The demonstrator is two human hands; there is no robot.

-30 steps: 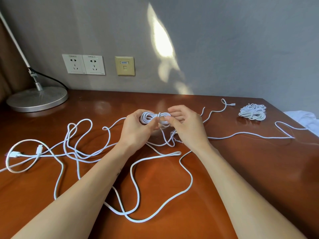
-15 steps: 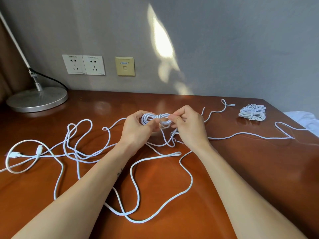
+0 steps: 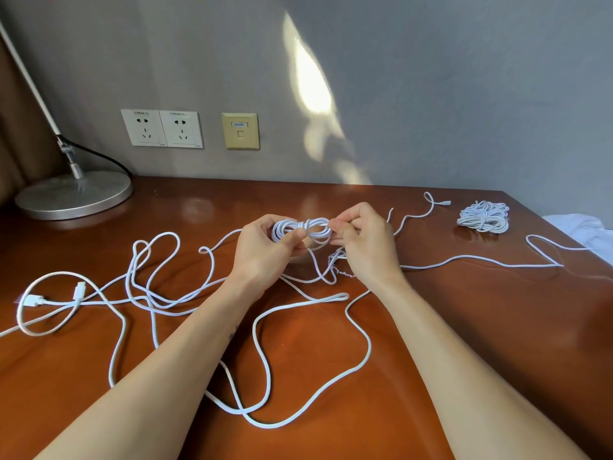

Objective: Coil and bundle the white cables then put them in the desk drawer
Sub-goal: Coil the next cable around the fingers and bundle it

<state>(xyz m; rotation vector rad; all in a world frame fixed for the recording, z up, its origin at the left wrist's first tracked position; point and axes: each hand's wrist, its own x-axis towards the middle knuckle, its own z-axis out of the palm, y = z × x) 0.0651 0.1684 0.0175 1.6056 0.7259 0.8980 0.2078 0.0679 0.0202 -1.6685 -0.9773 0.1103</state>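
**Small coil being tied off, most of the cable still loose**

A small coil [image 3: 300,229] of white cable is held just above the desk [image 3: 464,327], to the right of the lamp base [image 3: 74,194] and nearer the person. It is cinched at its middle into a bow shape. The left loop is pinched between the thumb and curled fingers of the left hand [image 3: 265,250]. The right end is clamped by the thumb and bent fingers of the right hand [image 3: 365,247]. Which strand is held there cannot be told.

One finished bundle [image 3: 483,216] is seen far to the right of the lamp base, near the desk's far edge. Long loose cables [image 3: 368,346] are spread across the desk from below the lamp base to well right of it, crossing one another. Two plugs [image 3: 33,299] lie in front of the lamp base. No drawer is in view.

Several risks are judged likely from here:
- The coil may spring open if either pinch is eased before the wrap is tucked, since the cable looks stiff.
- The wrap may be pulled loose if the trailing strand snags on the crossed loops below the hands.
- Knots may be drawn tight if a tangled cable is tugged rather than lifted free.
- A strand running off the desk's right edge may slide to the floor.
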